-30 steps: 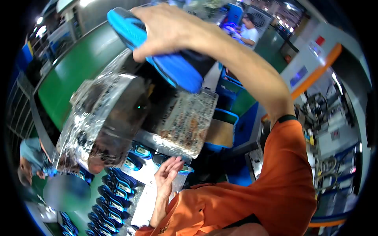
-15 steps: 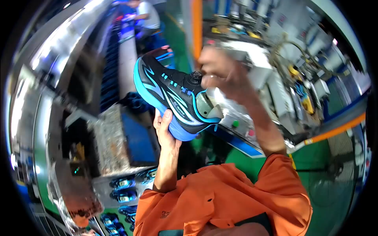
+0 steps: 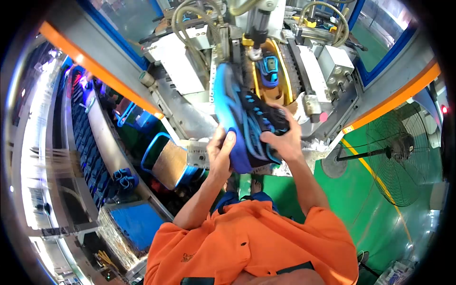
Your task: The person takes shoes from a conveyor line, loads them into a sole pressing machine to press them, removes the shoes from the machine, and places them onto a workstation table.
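A black shoe (image 3: pixel 242 118) with a blue sole is held between my two hands in front of a machine, its sole facing left. My left hand (image 3: pixel 221 153) grips the sole near its lower end, thumb raised along the side. On the right, my right hand (image 3: pixel 286 137) closes around the upper near the opening. Just behind the shoe lies the machine's yellow-edged cradle (image 3: pixel 288 90), with a blue and black piece (image 3: pixel 269 71) in it under a metal press rod (image 3: pixel 259 31).
At the left, a conveyor (image 3: pixel 111 142) carries dark blue shoe parts. A blue-framed stool (image 3: pixel 172 164) stands beside it, near a blue-topped box (image 3: pixel 137 225). Orange-edged machine frames flank the press. A black fan (image 3: pixel 394 152) stands on the green floor at right.
The view has swung right to face the machine. My right hand, earlier raised and blurred beside the shoe, now grips it. The shoe has turned more upright.
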### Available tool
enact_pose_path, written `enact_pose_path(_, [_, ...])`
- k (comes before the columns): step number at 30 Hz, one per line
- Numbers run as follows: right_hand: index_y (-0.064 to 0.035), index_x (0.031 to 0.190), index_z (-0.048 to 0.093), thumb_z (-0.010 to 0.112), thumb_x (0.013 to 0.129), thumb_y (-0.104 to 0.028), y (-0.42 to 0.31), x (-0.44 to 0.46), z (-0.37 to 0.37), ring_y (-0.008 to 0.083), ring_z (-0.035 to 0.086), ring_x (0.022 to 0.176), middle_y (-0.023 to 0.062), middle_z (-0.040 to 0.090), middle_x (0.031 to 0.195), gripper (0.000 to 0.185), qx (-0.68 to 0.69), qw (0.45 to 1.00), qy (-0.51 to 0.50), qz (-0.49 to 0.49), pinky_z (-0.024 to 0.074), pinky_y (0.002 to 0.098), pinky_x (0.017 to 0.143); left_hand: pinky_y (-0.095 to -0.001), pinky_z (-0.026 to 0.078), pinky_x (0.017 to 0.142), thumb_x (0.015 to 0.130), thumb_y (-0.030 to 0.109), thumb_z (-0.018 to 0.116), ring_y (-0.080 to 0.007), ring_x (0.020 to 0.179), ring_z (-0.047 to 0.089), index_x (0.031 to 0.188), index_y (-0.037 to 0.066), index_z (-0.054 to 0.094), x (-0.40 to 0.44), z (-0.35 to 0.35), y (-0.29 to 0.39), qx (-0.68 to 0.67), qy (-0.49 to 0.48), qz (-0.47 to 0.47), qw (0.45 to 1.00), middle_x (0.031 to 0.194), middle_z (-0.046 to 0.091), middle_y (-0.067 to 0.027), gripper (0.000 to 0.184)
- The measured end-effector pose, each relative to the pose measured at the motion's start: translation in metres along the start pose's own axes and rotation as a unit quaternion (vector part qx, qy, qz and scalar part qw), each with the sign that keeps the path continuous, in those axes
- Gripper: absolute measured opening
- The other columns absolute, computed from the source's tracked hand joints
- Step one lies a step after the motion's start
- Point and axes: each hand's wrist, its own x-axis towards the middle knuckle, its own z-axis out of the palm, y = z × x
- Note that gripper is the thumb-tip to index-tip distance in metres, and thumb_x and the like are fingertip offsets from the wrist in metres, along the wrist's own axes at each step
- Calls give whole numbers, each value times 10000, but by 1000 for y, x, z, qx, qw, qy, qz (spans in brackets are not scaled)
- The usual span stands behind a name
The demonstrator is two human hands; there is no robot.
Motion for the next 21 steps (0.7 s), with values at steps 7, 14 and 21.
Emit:
enact_pose_path(7, [-1,1236,555,754,611,20,23,3,-86,155,590,969,66,624,1086,656,-58,959,268,-74,466,280,889,-243,474,742,884,389,634,-127,864,605,1205,-39,583,211,19,-69,311,-26,-32,950,974,654,-90,537])
enact_pose_path(14, [14,1263,529,669,662,50,1,3,-101,188,606,983,136,611,1141,617,-225,908,353,-24,470,296,923,-472,518,821,691,267,747,-386,906,650,1091,19,591,337,28,-153,621,96,42,777,981,674,-199,496])
enact_pose_path(21, [22,1126,621,759,680,-125,-20,159,-110,123,624,728,83,691,844,490,-355,881,311,-24,505,261,692,-269,468,533,718,96,725,-144,563,583,783,1,660,282,-25,-92,35,109,-140,983,693,619,-25,133])
